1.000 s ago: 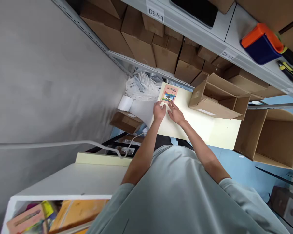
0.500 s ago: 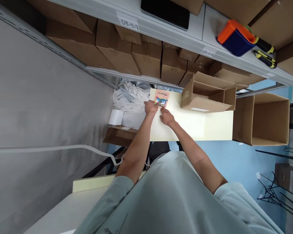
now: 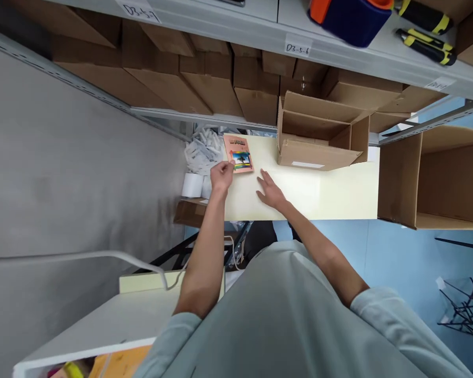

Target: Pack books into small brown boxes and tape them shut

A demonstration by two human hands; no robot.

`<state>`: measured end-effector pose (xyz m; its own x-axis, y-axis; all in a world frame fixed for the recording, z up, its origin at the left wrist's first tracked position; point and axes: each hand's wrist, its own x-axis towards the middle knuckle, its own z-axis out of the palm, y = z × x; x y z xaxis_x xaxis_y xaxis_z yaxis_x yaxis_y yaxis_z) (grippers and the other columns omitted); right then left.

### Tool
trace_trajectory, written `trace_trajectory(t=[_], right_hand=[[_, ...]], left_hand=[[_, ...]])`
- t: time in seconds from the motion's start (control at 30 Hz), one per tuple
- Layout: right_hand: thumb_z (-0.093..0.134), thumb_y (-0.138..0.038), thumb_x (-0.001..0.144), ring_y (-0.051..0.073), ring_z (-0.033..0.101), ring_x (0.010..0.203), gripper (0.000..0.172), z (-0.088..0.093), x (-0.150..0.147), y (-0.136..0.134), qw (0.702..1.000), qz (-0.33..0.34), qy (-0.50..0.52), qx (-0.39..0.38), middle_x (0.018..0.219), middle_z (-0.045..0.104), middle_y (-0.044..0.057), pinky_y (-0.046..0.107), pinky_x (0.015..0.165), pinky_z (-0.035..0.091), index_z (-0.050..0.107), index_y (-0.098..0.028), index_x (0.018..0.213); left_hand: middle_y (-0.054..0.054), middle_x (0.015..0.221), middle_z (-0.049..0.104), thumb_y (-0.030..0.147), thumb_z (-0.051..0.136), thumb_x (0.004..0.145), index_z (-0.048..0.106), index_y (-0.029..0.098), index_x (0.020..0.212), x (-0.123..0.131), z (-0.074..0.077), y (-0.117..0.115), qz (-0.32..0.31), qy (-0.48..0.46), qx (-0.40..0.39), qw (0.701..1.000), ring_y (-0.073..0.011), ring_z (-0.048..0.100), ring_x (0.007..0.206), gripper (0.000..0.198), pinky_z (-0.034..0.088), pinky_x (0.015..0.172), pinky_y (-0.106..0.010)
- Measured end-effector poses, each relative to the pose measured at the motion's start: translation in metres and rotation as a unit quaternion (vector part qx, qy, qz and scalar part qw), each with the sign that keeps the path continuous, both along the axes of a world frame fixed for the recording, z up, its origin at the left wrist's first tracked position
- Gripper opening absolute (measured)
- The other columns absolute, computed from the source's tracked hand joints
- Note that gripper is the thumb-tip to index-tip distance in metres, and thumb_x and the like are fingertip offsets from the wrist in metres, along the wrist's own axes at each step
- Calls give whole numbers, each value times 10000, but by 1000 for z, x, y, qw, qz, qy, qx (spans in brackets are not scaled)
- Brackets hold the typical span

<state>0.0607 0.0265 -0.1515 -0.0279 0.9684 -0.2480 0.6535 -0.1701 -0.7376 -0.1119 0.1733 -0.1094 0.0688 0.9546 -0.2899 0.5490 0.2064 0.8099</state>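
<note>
A small pink booklet (image 3: pixel 239 154) with a colourful picture lies flat at the far left end of a pale yellow table (image 3: pixel 331 194). My left hand (image 3: pixel 222 175) is at the booklet's near corner, fingers curled and touching its edge. My right hand (image 3: pixel 270 190) rests open on the tabletop, fingers spread, a little to the right of the booklet and not touching it. An open cardboard box (image 3: pixel 317 134) lies on the table's far side, to the right of the booklet.
A large open carton (image 3: pixel 437 178) stands at the table's right end. Metal shelves above hold stacked brown boxes (image 3: pixel 205 73), a tape dispenser (image 3: pixel 350 13) and yellow-black tools (image 3: pixel 425 31). White packets (image 3: pixel 205 147) and a paper roll (image 3: pixel 192 185) sit left of the table. A white cart (image 3: pixel 102 325) is nearby.
My right hand has come off the booklet and moved right onto the bare tabletop. The left hand has stayed at the booklet's near corner. The camera has shifted.
</note>
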Motion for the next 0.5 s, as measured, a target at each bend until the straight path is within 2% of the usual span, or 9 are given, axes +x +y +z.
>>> trace_trajectory(t=[0.1,0.17,0.23,0.3,0.37,0.43,0.5], right_hand=[[566,-275,1072,303,246,1713,509,-7,54,-67,998,-64,5,8,1804,330,187,542,1402,257,586,-116,1555],[546,-261,1072,306,307,1691,484,-10,93,-111,996,-89,-2,12,1770,401,189,558,1390,288,612,-131,1533],[544,-228,1050,305,343,1675,484,-11,126,-145,996,-88,-4,20,1741,455,172,563,1380,316,631,-152,1520],[559,-189,1014,304,387,1650,501,-10,151,-167,997,-74,-4,24,1700,513,161,544,1362,362,649,-162,1507],[562,-149,983,305,450,1604,521,-9,168,-179,998,-61,-1,24,1644,570,162,523,1326,425,666,-162,1493],[535,-113,969,301,494,1563,537,-8,179,-183,998,-52,4,27,1603,605,162,517,1296,466,676,-160,1485],[497,-85,964,292,493,1562,560,-7,186,-183,998,-47,9,37,1608,603,158,513,1294,472,674,-159,1490]], left_hand=[[-17,802,693,719,709,881,720,188,890,6,13,-71,-10,-154,-83,984,-171,625,804,531,500,762,-266],[-39,894,740,749,764,824,749,191,966,30,15,-120,-43,-237,-151,959,-185,661,860,576,532,830,-288],[-63,937,762,769,730,844,766,188,1003,65,10,-158,-76,-262,-199,941,-203,682,899,604,546,862,-305],[-65,967,777,728,668,905,768,189,1011,103,-1,-183,-132,-210,-209,946,-206,691,923,558,545,867,-299],[-56,913,771,631,616,959,757,193,935,135,-13,-197,-181,-105,-198,958,-206,687,892,462,532,829,-290],[-54,811,741,535,595,977,716,200,797,157,-24,-205,-206,-19,-184,961,-215,674,842,398,508,788,-297],[-62,754,710,475,586,984,655,213,692,169,-30,-212,-214,26,-172,961,-227,663,824,398,482,780,-310]])
